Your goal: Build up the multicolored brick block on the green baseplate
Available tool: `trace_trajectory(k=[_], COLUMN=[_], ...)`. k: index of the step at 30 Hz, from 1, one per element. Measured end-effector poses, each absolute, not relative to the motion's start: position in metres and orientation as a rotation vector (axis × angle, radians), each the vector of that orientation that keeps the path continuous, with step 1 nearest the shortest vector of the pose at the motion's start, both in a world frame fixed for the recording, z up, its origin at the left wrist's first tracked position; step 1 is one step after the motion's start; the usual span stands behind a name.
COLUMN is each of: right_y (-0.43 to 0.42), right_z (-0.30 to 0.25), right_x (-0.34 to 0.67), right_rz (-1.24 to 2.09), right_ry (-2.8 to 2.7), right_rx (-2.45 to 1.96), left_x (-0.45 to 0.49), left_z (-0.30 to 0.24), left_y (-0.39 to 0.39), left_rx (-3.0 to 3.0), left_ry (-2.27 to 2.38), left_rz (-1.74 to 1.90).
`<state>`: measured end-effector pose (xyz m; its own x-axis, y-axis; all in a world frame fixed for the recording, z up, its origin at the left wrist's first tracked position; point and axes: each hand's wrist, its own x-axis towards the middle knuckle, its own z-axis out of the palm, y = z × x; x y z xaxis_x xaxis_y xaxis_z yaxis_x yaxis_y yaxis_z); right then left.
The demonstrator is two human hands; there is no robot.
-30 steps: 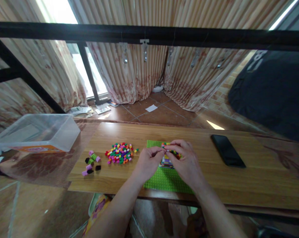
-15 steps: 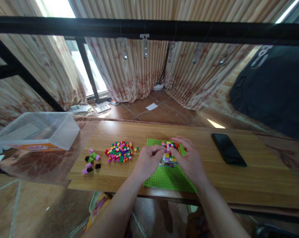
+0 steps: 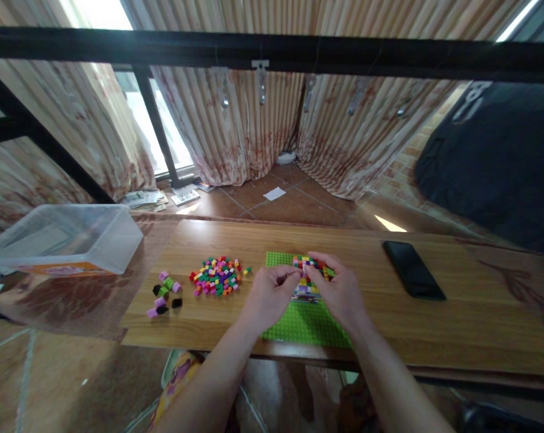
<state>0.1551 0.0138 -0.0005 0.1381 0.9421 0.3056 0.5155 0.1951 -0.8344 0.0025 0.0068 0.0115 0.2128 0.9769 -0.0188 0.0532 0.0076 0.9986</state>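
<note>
A multicoloured block of small toy bricks (image 3: pixel 306 290) stands on a green studded baseplate (image 3: pixel 294 325). My left hand (image 3: pixel 272 293) is at the block's left side, thumb and index finger pinched together over its upper face. Whatever is in that pinch is too small to make out. From the right, my right hand (image 3: pixel 337 287) curves round the block, thumb on top near the left fingertips and fingers over the far right edge. Both hands cover part of the block.
Left of the baseplate lies a pile of loose coloured bricks (image 3: pixel 218 276), with several larger pink, green and black pieces (image 3: pixel 163 288) beyond it. A black phone (image 3: pixel 414 270) lies on the wooden table (image 3: pixel 470 325) at right. A clear plastic bin (image 3: pixel 118 240) stands far left.
The right hand's fingers have shifted slightly left over the block. The left hand keeps its pinch in nearly the same place. The whole view has moved a little.
</note>
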Motion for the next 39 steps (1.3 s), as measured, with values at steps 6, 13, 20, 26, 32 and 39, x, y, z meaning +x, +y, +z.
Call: trace_trajectory(k=[6, 13, 20, 26, 32, 39], right_y=[0.014, 0.014, 0.015, 0.008, -0.004, -0.007], right_z=[-0.002, -0.002, 0.001, 0.013, 0.014, 0.017], right_x=[0.152, 0.151, 0.161, 0.154, 0.137, 0.122], right_rz=[0.518, 0.532, 0.682, 0.403, 0.209, 0.014], right_ry=[-1.515, -1.509, -1.267, -1.321, -1.643, -1.817], right_rx=[-1.403, -1.395, -1.371, -1.226, -1.140, -1.181], left_x=[0.003, 0.003, -0.007, -0.015, -0.013, -0.011], left_z=[0.014, 0.011, 0.026, 0.035, 0.043, 0.041], left_y=[0.006, 0.007, 0.006, 0.010, 0.006, 0.000], left_rx=[1.356, 1.273, 0.723, 0.233, 0.203, 0.355], left_ry=[1.113, 1.073, 0.949, 0.646, 0.489, 0.406], left_rz=[1.025, 1.049, 1.144, 1.194, 1.166, 1.123])
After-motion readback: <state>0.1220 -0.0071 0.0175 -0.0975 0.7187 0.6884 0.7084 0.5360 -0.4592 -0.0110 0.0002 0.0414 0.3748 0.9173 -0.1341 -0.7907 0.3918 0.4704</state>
